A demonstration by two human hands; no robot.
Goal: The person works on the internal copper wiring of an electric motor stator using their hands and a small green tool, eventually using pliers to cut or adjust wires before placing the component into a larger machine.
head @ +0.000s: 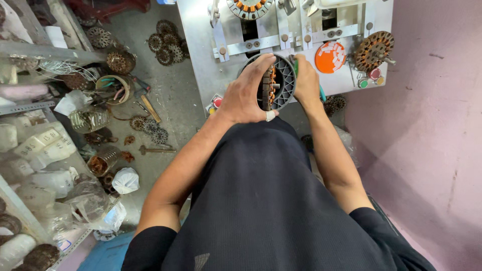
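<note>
Copper-wound stator [269, 86] sits edge-on inside a grey ribbed ring fixture [287, 80], held upright at the front edge of the metal desk [201, 45].

Head view:
- left hand [245, 90] clenched over the fixture's left rim, fingers curled across the top, thumb with white tape at the bottom. Grip is firm on the ring itself.
- right hand [306, 80] on the far right side of the ring, grasping a green-handled tool [321, 93]; tool tip hidden behind the fixture, can't tell what it touches.
- stator lies between both hands, disc axis running roughly left-right, lamination edge facing the camera. Left hand nearer and carrying the load; right comes in from the side.
- on the desk: orange round tray [330, 56] of white slips just beyond the right hand, another wound stator [374, 50] on a spindle further right, red and green buttons [369, 79] nearby.
- floor to the left: loose stators [166, 42], a hammer [155, 149], bags on shelving [30, 165].
</note>
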